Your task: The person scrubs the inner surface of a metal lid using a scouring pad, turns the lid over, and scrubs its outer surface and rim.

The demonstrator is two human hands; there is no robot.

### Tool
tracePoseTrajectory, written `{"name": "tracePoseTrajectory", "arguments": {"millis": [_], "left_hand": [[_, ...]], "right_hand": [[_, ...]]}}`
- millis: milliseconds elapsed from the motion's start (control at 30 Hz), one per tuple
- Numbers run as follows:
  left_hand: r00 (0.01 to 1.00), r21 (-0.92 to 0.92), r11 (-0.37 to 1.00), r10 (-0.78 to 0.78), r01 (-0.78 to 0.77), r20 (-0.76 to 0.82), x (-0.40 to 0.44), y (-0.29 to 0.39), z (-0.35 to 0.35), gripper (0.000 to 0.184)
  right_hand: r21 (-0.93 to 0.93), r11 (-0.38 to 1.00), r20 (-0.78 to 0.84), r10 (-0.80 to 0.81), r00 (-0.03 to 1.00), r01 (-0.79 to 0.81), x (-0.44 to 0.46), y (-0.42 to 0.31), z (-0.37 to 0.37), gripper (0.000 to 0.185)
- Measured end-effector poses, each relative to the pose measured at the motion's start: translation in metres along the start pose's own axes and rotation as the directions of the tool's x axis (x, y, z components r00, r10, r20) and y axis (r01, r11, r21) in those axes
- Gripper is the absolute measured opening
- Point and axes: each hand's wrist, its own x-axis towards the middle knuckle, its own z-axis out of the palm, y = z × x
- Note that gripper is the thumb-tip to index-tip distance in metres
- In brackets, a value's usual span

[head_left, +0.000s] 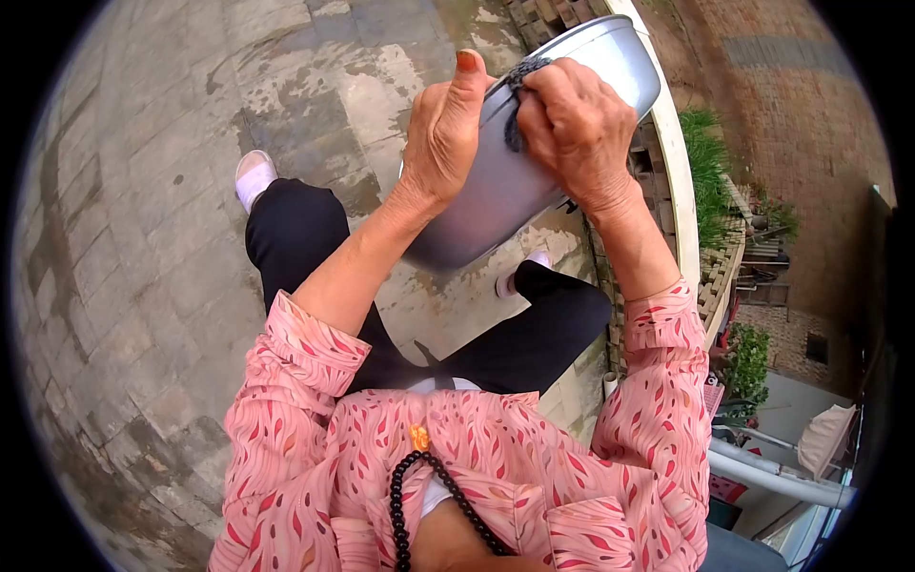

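Observation:
A silver metal pot (pixel 491 205) is held up in front of me, tilted, with its rim toward the upper right. My left hand (pixel 443 133) grips its left side, thumb pointing up and the other fingers hidden behind the metal. Against the outer wall near the rim, my right hand (pixel 579 133) is closed around a dark grey scrubbing cloth (pixel 516 119). Part of that cloth sticks out past the knuckles and touches the pot. The inside of the pot is out of sight.
Grey paving (pixel 143 238) with wet patches lies below, under my spread legs and light shoes (pixel 254 176). To the right runs a low wall with a pale ledge (pixel 679 191). Beyond it are green plants (pixel 703 176), a brick surface and a white pipe (pixel 782 481).

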Motion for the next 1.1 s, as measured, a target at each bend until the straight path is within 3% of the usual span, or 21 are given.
{"name": "tracePoseTrajectory", "arguments": {"millis": [33,100,167,200,300,400,467,500,667,700,833,900,967,1033,1100], "left_hand": [[1.000,-0.018,0.999,-0.027,0.028,0.012,0.001,-0.001,0.001,0.088],[0.999,-0.025,1.000,-0.003,0.002,-0.036,0.000,0.001,0.002,0.079],[0.998,0.032,0.999,0.012,-0.011,-0.055,-0.001,0.006,0.001,0.071],[0.988,-0.016,0.992,0.122,-0.124,-0.090,-0.002,0.012,0.005,0.057],[0.988,-0.013,0.990,0.140,-0.141,-0.067,-0.006,0.020,0.007,0.041],[0.992,-0.187,0.981,-0.075,0.055,-0.100,-0.010,0.025,0.010,0.029],[0.997,-0.152,0.987,-0.057,0.047,-0.058,-0.007,0.012,0.003,0.024],[0.998,-0.137,0.990,-0.045,0.039,-0.044,-0.004,0.005,-0.002,0.023],[0.994,-0.099,0.995,-0.011,0.000,-0.112,0.001,0.001,-0.010,0.022],[0.992,-0.085,0.996,-0.013,0.003,-0.122,-0.001,0.003,-0.010,0.022],[0.983,0.127,0.992,0.043,-0.020,-0.181,-0.004,-0.001,-0.013,0.023],[0.974,0.189,0.981,0.071,-0.029,-0.216,-0.001,-0.004,-0.022,0.023],[0.973,0.144,0.989,0.073,-0.041,-0.219,0.000,-0.007,-0.025,0.023],[0.972,0.152,0.987,0.085,-0.051,-0.220,0.004,-0.007,-0.027,0.023],[0.971,0.201,0.979,0.091,-0.046,-0.222,0.003,-0.008,-0.024,0.023]], "right_hand": [[-0.019,0.996,-0.015,0.087,0.996,-0.087,0.004,0.013,-0.003,0.014],[-0.085,0.994,-0.003,0.061,0.998,-0.061,-0.003,0.003,-0.001,0.014],[0.057,0.994,0.081,-0.098,0.992,0.093,-0.021,-0.043,0.001,0.013],[0.047,0.988,0.162,-0.156,0.974,0.150,-0.034,-0.059,0.002,0.013],[0.039,0.989,0.104,-0.145,0.984,0.142,-0.029,-0.036,-0.006,0.015],[-0.071,0.975,-0.021,0.208,0.978,-0.209,-0.012,0.043,-0.023,0.004],[-0.110,0.942,-0.127,0.304,0.944,-0.318,-0.029,0.078,-0.018,0.004],[-0.122,0.928,-0.174,0.329,0.928,-0.352,-0.035,0.081,-0.014,0.004],[0.047,0.992,-0.209,0.128,0.970,-0.121,-0.056,0.005,-0.004,0.013],[0.069,0.991,-0.211,0.129,0.969,-0.116,-0.057,0.014,-0.003,0.013],[0.153,0.921,-0.332,0.390,0.859,-0.359,-0.043,0.071,0.015,0.008],[0.247,0.930,-0.385,0.352,0.853,-0.272,-0.050,0.032,0.025,0.007],[0.313,0.934,-0.225,0.247,0.943,-0.170,-0.063,-0.028,0.017,0.017],[0.278,0.955,-0.218,0.169,0.961,-0.105,-0.066,-0.027,0.016,0.019],[0.234,0.958,-0.348,0.243,0.906,-0.167,-0.048,0.016,0.025,0.013]]}}
